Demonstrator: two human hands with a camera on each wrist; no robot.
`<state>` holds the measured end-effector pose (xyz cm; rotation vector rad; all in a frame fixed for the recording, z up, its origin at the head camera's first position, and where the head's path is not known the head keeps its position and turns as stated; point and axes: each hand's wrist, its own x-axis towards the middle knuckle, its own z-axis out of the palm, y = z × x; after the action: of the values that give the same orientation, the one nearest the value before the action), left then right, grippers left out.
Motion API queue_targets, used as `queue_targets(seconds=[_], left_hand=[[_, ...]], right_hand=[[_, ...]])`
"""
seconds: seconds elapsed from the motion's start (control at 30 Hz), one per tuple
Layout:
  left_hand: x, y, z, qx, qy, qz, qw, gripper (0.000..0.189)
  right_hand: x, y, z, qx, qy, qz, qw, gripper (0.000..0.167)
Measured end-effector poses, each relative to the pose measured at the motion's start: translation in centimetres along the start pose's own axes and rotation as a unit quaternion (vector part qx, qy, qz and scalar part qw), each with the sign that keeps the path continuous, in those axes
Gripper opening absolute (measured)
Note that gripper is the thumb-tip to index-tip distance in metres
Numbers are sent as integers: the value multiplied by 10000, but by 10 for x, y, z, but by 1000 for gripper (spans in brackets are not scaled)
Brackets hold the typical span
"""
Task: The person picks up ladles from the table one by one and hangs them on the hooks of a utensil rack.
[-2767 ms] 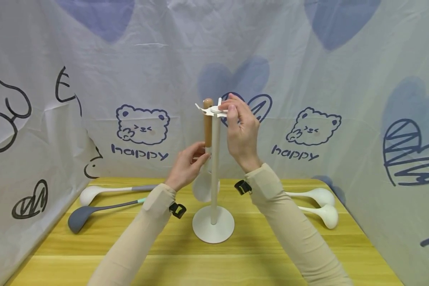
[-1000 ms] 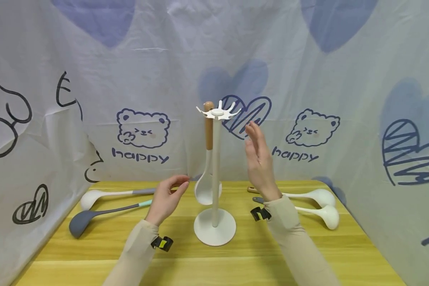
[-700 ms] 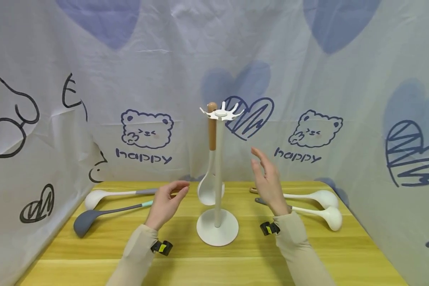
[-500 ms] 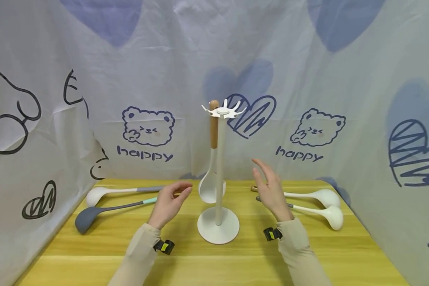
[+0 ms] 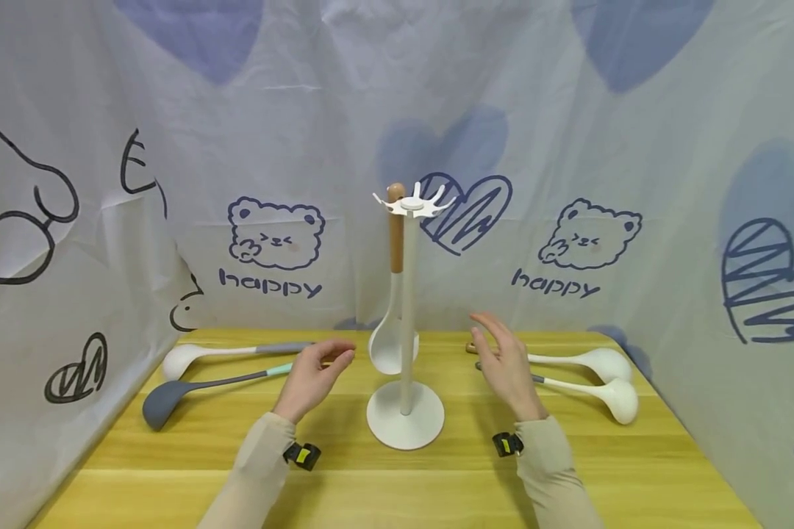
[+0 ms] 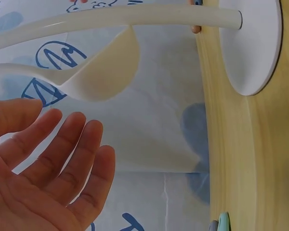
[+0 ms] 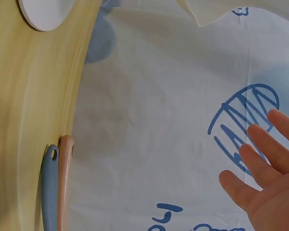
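A white ladle with a wooden handle (image 5: pixel 396 242) hangs from the left side of a white utensil stand (image 5: pixel 406 308), its bowl (image 6: pixel 103 72) low beside the post. My left hand (image 5: pixel 311 378) hovers left of that bowl, fingers relaxed and holding nothing; the left wrist view shows its palm apart from the ladle. Over the handle ends of two ladles on the right, my right hand (image 5: pixel 508 367) floats with loose fingers and nothing in them. In the right wrist view a blue-grey handle (image 7: pixel 49 187) and a wooden handle (image 7: pixel 65 183) lie below that hand.
On the left of the wooden table (image 5: pixel 370 492) lie a white ladle (image 5: pixel 181 360) and a dark grey ladle (image 5: pixel 165 404). Two white ladles, a rear one (image 5: pixel 609 362) and a front one (image 5: pixel 618 400), lie on the right. A printed cloth (image 5: pixel 344 110) surrounds the table.
Both hands have left the stand: the left let go of the hanging ladle and dropped left, the right came off the rack top. The right hand has since sunk lower toward the right-hand ladles.
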<state>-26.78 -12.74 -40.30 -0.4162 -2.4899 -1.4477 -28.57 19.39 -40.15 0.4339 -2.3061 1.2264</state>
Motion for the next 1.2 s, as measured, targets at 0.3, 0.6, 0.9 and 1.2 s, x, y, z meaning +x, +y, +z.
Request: queue_targets(seconds=[0.3,0.6,0.9,1.2], left_hand=[[-1,-5,-2,33,-131,-21,9999,28],[0,-12,-15,554,-64,-87,9984,30],[-4,-43,-39,1220,-23,-429,9916,31],[-1,-55,-61,1614,253,-840,9830,35]], right_hand=[[-3,2,0,71,110,-25,9999,36],[-3,-1,-2,13,15,96,10000,34],[-3,3,1,-19,-149,176,9997,34],[-2,1,2,51,-274,148,9995,35]])
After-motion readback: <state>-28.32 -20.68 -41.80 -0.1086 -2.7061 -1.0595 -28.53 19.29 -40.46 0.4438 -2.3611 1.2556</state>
